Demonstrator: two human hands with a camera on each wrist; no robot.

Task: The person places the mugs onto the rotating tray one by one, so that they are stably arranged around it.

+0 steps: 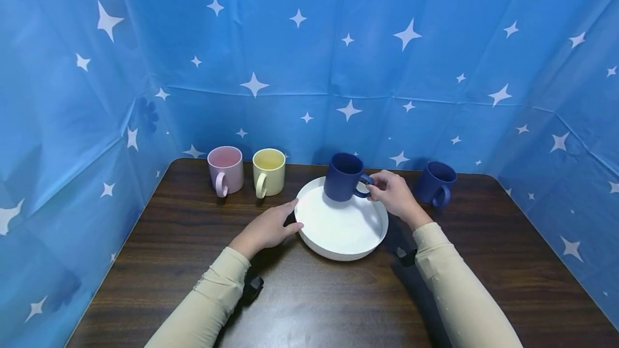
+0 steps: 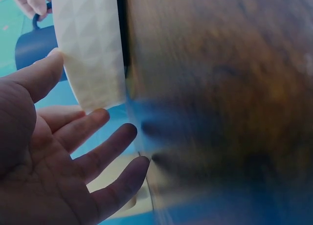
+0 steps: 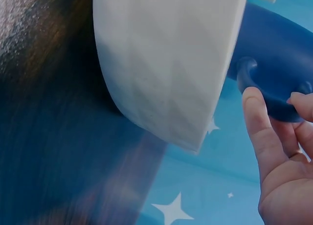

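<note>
A dark blue mug (image 1: 341,181) is upright at the back of a round white tray (image 1: 340,232) with a low rim. Whether its base touches the tray floor I cannot tell. My right hand (image 1: 394,195) pinches the mug's handle between thumb and fingers; the right wrist view shows the fingertips around the handle (image 3: 254,85). At the tray's left side, my left hand (image 1: 268,227) touches the rim with thumb and fingertips. Its fingers look spread and nearly straight in the left wrist view, beside the faceted outer wall (image 2: 90,49).
To the left at the back stand a pink mug (image 1: 232,171) and a yellow mug (image 1: 274,173). Another dark blue mug (image 1: 433,182), its handle toward me, stands to the right. Behind the brown wooden table (image 1: 309,305) hangs a blue curtain (image 1: 309,58) with white stars.
</note>
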